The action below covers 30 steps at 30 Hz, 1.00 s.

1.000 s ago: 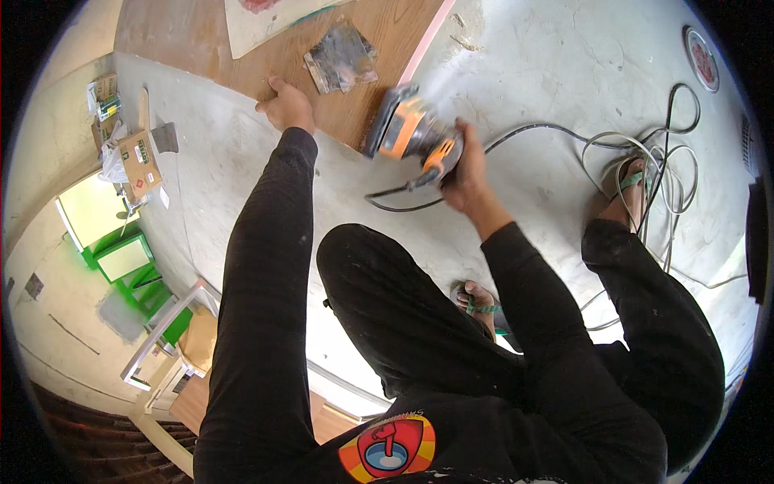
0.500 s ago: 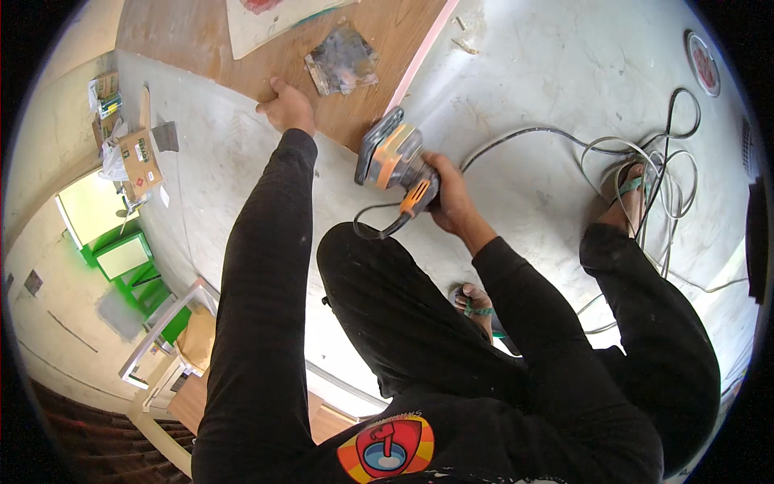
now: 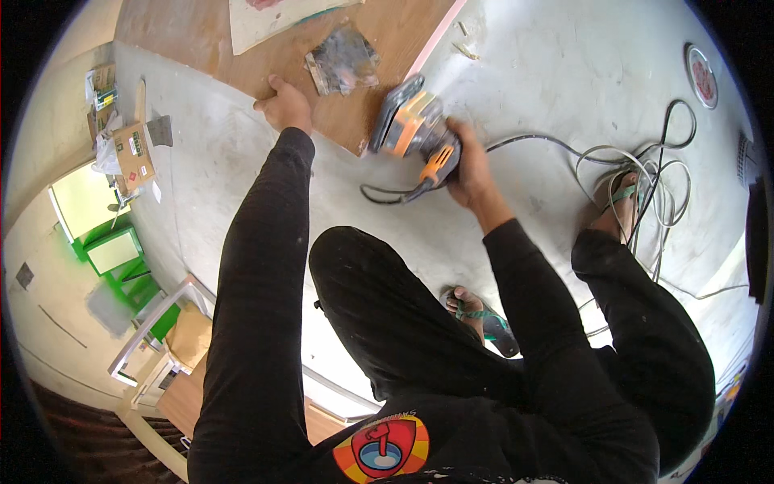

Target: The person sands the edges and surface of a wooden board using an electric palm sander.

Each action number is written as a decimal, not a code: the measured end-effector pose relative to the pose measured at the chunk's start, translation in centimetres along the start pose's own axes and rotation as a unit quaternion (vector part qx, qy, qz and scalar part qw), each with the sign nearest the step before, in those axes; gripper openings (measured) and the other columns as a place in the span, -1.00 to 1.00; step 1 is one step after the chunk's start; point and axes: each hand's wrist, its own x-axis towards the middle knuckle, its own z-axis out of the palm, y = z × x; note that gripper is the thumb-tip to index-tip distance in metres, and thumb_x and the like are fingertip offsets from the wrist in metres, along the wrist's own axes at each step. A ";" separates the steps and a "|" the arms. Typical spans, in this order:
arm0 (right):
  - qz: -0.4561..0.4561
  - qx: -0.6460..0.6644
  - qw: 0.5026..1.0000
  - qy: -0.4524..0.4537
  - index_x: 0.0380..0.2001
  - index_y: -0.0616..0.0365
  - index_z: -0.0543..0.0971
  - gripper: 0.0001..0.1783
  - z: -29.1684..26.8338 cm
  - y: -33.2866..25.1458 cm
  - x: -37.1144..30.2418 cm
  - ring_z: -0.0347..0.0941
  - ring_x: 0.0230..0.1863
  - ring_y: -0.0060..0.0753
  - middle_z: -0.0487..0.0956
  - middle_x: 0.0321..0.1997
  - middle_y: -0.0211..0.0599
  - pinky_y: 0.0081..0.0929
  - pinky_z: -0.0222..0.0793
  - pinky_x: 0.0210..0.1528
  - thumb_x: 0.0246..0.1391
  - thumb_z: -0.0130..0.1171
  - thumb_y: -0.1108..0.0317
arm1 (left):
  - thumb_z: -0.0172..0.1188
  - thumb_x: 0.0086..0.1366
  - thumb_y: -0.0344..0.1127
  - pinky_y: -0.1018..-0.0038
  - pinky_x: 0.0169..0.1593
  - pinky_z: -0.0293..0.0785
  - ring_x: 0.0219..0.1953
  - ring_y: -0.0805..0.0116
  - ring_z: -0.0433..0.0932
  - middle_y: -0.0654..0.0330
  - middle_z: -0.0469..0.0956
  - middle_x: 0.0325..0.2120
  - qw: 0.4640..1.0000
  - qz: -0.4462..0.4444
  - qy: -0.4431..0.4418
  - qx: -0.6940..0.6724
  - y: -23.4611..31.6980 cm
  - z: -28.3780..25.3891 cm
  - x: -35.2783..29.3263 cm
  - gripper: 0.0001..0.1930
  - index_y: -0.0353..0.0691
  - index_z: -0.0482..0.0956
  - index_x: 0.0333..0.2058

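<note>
Seen from where I stand, the unit consists of one orange-and-black power sander (image 3: 415, 129), one wood-grain board (image 3: 387, 40) and two hands. The right-hand grip (image 3: 470, 165) is wrapped around the sander body. The sander is located at the board's near right corner, tilted, with its one flat dark sole facing the edge. Contact between sole and edge cannot be confirmed.

The left-hand grip (image 3: 286, 105) rests at the near edge of the board, left of the sander. Some fingers lie on the top face; whether they pinch the edge I cannot tell.

Two items lie on the board: one dark, creased square sheet (image 3: 343, 58) and one larger pale sheet (image 3: 282, 24) with a red mark. One black cord (image 3: 528, 136) loops from the sander and runs right to a tangle of cable lying around one foot. Two green-strapped sandals (image 3: 501, 339) are worn, one per foot. One round dish (image 3: 701, 77) with reddish contents sits on the grey floor (image 3: 556, 73), upper right.
</note>
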 end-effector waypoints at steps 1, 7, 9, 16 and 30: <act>0.025 0.008 0.999 0.021 -0.08 0.09 0.51 -0.56 -0.2 1.5 -0.1 0.53 -0.23 -0.40 0.59 -0.20 -0.32 -0.37 0.50 -0.12 0.29 -0.01 -0.06 | -0.05 0.38 0.15 0.02 0.11 0.48 0.04 -0.34 0.53 -0.47 0.44 0.02 1.000 0.007 0.002 0.004 0.0 0.0 0.0 -0.23 -0.56 0.09 0.15; 0.059 0.018 0.998 0.004 -0.12 0.10 0.53 -0.55 -2.0 5.5 0.5 0.55 -0.25 -0.41 0.61 -0.21 -0.32 -0.36 0.50 -0.15 0.26 0.03 -0.08 | -0.05 0.38 0.15 0.02 0.11 0.48 0.04 -0.34 0.52 -0.46 0.45 0.00 1.000 0.015 0.003 -0.005 -0.5 0.6 -0.2 -0.24 -0.57 0.11 0.14; 0.035 0.015 0.999 0.018 -0.13 0.10 0.53 -0.55 -0.6 2.6 0.8 0.54 -0.28 -0.41 0.60 -0.26 -0.33 -0.36 0.50 -0.16 0.27 0.03 -0.08 | -0.05 0.38 0.15 0.02 0.11 0.48 0.04 -0.34 0.52 -0.46 0.45 0.00 1.000 0.024 0.005 -0.007 -1.1 0.2 1.2 -0.24 -0.57 0.11 0.14; -0.011 0.006 1.000 -0.019 -0.10 0.08 0.52 -0.52 -0.4 -0.7 1.1 0.52 -0.30 -0.42 0.59 -0.26 -0.34 -0.39 0.50 -0.17 0.27 -0.02 -0.12 | -0.06 0.37 0.18 0.02 0.12 0.46 0.05 -0.34 0.52 -0.47 0.45 0.01 1.000 0.013 -0.003 0.019 -0.4 0.3 0.8 -0.19 -0.59 0.07 0.17; -0.020 -0.007 1.000 -0.018 -0.08 0.10 0.50 -0.56 -0.5 -1.3 0.8 0.54 -0.21 -0.42 0.58 -0.23 -0.34 -0.38 0.50 -0.11 0.27 0.03 -0.05 | -0.05 0.38 0.14 0.03 0.14 0.45 0.05 -0.33 0.52 -0.46 0.45 0.02 1.000 0.009 -0.010 -0.007 -0.5 0.1 0.4 -0.24 -0.54 0.09 0.16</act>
